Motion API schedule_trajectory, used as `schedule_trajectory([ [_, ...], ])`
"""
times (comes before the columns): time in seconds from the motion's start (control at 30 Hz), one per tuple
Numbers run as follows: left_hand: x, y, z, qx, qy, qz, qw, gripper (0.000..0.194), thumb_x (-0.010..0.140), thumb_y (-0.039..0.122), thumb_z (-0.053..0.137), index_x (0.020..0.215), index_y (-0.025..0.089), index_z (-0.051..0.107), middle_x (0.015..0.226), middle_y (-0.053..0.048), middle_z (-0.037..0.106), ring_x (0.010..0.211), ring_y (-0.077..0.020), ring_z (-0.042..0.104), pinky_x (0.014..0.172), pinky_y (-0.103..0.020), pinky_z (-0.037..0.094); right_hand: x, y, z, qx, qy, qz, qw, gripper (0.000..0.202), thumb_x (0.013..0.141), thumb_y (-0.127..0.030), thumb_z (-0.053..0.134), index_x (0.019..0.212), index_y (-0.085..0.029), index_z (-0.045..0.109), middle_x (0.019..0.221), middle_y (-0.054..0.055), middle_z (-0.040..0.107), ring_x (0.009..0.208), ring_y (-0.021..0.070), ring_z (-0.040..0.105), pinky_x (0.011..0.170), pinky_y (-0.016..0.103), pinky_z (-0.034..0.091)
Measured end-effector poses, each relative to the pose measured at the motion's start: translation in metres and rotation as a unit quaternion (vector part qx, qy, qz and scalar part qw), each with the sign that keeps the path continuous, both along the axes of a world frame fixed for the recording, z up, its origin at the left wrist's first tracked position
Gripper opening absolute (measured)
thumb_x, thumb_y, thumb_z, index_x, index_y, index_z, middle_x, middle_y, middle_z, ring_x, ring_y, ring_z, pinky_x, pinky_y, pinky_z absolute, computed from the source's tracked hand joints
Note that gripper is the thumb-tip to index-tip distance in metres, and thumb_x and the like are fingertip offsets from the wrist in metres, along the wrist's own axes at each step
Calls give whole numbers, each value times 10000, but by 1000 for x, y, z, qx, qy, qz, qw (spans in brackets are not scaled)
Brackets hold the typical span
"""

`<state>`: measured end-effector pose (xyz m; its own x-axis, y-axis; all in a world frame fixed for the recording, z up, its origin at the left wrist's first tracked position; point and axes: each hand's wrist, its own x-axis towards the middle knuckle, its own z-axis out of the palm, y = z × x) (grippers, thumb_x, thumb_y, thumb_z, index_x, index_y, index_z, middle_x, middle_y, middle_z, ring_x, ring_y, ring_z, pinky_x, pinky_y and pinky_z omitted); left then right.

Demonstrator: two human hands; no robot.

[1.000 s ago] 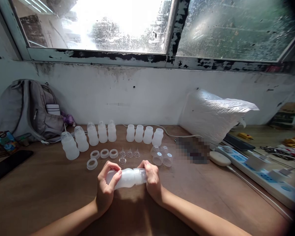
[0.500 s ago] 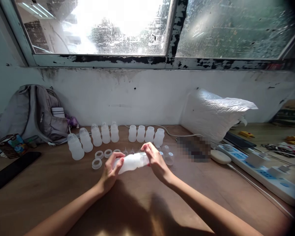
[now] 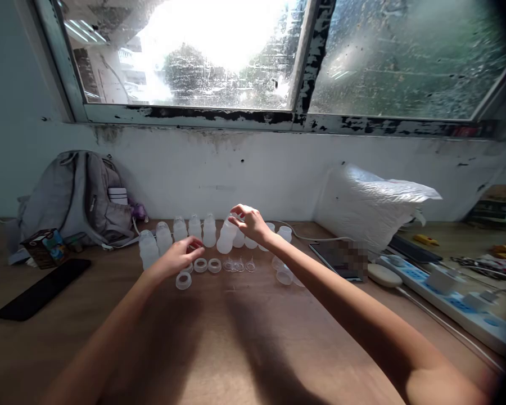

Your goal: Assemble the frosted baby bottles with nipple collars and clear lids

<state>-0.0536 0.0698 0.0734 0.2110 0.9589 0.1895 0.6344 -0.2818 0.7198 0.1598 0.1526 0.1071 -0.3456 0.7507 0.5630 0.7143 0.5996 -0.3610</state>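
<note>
- Head view, right hand: one; thumb and fingers pinched at the clear top of a frosted bottle.
- That bottle: one, leaning, between the capped bottles and the uncapped ones. Whether its base bears fully on the table, I cannot tell.
- Left hand: one; fingers loosely curled and a little apart, nothing seen in it, close to the capped row.
- Before the bottles: white rings, thin clear pieces and, partly behind the right forearm, clear domed caps.
- Hazard, tipping: let go at that lean, the bottle could topple, I judge, and knock its close neighbours.
- Hazard, slipping: the hold is high and small; a smooth top could slide from the fingertips.
- Hazard, brushing: a low right forearm could sweep the domed caps aside; a dropped left wrist could scatter the rings.
</note>
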Motion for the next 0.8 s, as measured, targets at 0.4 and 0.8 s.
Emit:
schedule_trajectory([
  [0.4,-17,0,-18,-132,342,7,931,338,672,365,538,949,171,544,1029,-111,576,937,-253,535,730,-283,398,-34,63,-25,-68,-110,-90,987,235,808,-260,462,1012,-172,538,1014,93,605,1043,252,435,810,366,305],
  [0.8,-4,-9,-14,-111,339,-23,934,347,575,265,623,909,194,557,986,-81,593,875,-238,555,670,-251,404,-30,60,-23,-53,-128,-93,986,298,761,-272,530,1041,-177,495,1096,118,536,1045,265,417,801,364,307],
])
